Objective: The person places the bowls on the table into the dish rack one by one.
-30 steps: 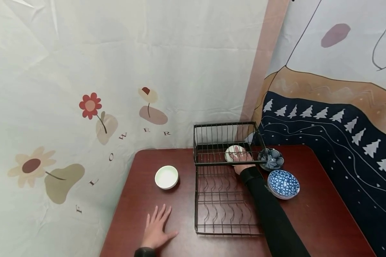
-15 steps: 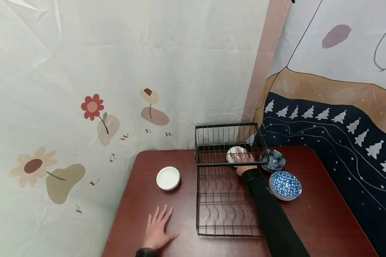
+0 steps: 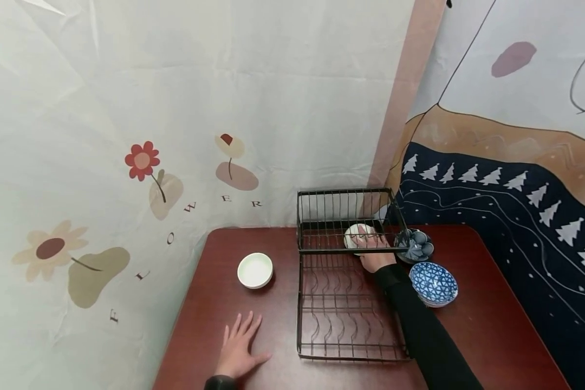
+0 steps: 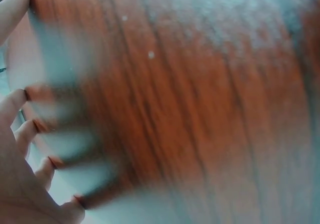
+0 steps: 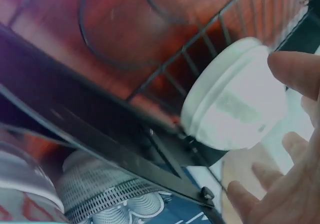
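My right hand (image 3: 374, 252) reaches into the back basket of a black wire dish rack (image 3: 355, 358), seen through its wires. There it is at a small white bowl (image 5: 240, 99), which sits base outward with its rim against the wires in the right wrist view. One fingertip is right at the bowl's edge; the other fingers are loosely spread beside it. My left hand (image 3: 238, 349) rests on the table with fingers spread, holding nothing. Its fingertips (image 4: 27, 129) touch the tabletop in the left wrist view. A second pale bowl (image 3: 255, 270) stands upright beyond it, left of the rack.
Blue-and-white patterned bowls (image 3: 434, 283), stacked, stand right of the rack, close to my right sleeve. Behind them is a dark dish of grey-blue pieces (image 3: 417, 246). The reddish-brown table (image 3: 278, 325) backs onto a printed cloth wall (image 3: 273, 108).
The head view has shifted slightly. My right wrist and forearm have moved a little to the right, while the hand stays at the bowl in the rack. The left hand has stayed put.
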Motion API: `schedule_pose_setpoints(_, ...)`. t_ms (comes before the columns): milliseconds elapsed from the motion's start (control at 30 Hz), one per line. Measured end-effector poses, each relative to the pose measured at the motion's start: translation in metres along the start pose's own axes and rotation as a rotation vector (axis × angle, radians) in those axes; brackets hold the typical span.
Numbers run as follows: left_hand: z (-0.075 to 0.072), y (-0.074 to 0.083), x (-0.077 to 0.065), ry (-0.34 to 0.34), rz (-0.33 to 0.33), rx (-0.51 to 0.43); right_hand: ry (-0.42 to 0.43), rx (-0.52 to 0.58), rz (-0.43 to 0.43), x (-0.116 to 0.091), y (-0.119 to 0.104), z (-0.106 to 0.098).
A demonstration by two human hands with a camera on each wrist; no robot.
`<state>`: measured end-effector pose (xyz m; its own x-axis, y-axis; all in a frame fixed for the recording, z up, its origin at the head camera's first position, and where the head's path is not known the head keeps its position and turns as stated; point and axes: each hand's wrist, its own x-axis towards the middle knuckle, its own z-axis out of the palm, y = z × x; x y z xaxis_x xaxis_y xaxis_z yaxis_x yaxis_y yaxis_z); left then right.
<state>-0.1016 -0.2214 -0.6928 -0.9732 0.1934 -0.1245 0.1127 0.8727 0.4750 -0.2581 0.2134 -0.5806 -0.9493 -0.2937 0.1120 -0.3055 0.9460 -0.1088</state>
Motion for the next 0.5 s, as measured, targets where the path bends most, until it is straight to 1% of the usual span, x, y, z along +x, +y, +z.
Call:
schedule_pose_setpoints(100,-0.002,0.000,0.002,0.007,-0.007,0.000,-0.024,0.029,-0.011,-0.008,-0.001,0.003)
schedule_pose_setpoints(167,-0.002,0.000,0.002,0.006,-0.010,-0.002,-0.042,0.060,-0.025,-0.021,-0.004,0.006)
schedule_pose_setpoints(300,0.000,0.002,0.001,0.023,0.018,0.013,0.043,0.141,-0.053,-0.059,-0.016,0.009)
schedule_pose_setpoints(400,0.001,0.002,-0.002,0.053,0.041,0.018,0.101,0.199,-0.061,-0.086,-0.025,0.009)
schedule_pose_setpoints(467,0.001,0.003,-0.002,0.060,0.047,0.019,0.123,0.232,-0.040,-0.104,-0.029,0.008)
schedule_pose_setpoints(500,0.000,0.003,-0.002,0.055,0.039,0.014,0.135,0.242,-0.024,-0.112,-0.030,0.008)
